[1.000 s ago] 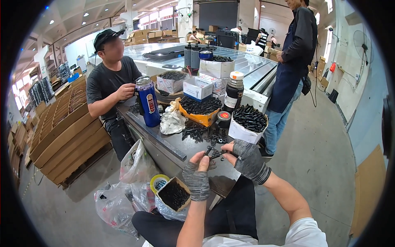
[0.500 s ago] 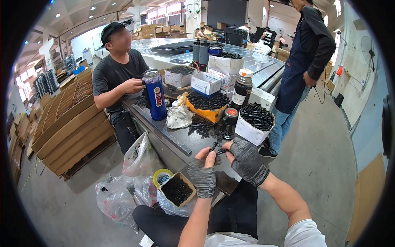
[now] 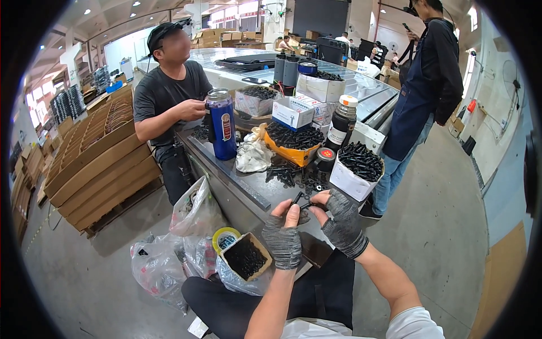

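Observation:
Both hands wear grey fingerless gloves and meet over the near end of the metal table. My left hand (image 3: 284, 237) pinches a small black bolt (image 3: 297, 198) that tilts up between thumb and fingers. From the other side, my right hand (image 3: 342, 225) has its fingertips closed around another small dark piece, partly hidden, that reaches toward the bolt. Beyond them lie loose black bolts (image 3: 280, 174) and some dark washers (image 3: 305, 185). A white box (image 3: 349, 181) full of black bolts stands to the right, and an orange-edged bag (image 3: 293, 156) holds more.
A blue bottle (image 3: 226, 138), a white rag (image 3: 252, 157) and a black bottle (image 3: 341, 125) stand or lie farther back. Below left, a small box of black parts (image 3: 267, 270) sits by plastic bags (image 3: 160, 270). One person sits at left; another stands at right.
The view has shifted slightly, so the table things appear a little farther right. My hands stay together with the bolt angled up. The standing person at right now holds up a phone.

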{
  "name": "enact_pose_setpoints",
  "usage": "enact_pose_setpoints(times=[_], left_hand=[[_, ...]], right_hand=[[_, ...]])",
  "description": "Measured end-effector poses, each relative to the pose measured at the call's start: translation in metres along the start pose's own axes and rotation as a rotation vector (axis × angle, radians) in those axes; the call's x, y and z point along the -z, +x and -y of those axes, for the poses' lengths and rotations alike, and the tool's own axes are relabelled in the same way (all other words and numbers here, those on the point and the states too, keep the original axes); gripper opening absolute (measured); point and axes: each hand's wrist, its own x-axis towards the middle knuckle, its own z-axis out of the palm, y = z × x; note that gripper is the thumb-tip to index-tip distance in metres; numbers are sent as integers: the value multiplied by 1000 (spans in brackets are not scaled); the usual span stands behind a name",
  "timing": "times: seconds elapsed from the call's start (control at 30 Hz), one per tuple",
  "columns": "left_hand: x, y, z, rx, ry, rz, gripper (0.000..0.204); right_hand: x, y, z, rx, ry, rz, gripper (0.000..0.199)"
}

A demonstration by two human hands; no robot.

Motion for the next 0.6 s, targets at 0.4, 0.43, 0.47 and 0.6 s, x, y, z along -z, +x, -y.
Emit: enact_pose_setpoints(times=[0.4,0.43,0.47,0.6], left_hand=[[3,9,16,-15,-55,42,23],[1,10,23,-20,-54,48,24],[0,9,19,-45,-43,58,24],[4,2,6,-93,-47,55,21]], right_hand=[[9,6,-13,-424,466,162,17],[10,7,-16,-350,417,152,18],[11,8,-19,-276,365,142,19],[6,13,-6,-257,358,162,23]])
